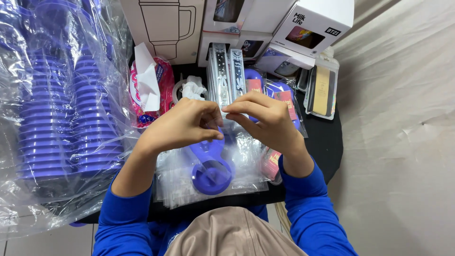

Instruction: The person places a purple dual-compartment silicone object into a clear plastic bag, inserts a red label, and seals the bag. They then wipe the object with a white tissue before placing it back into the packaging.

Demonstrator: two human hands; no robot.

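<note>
Both hands' fingers pinched on clear bag, boxed in by stacked purple cups.

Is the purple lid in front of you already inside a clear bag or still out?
Cannot tell. The purple lid lies on the stack of clear bags; both hands pinch plastic above it.

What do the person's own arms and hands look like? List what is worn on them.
Both arms wear bright blue long sleeves, pushed up to leave the forearms bare: left sleeve, right sleeve. The left hand and right hand are bare, with no gloves; no rings or watch show.
</note>
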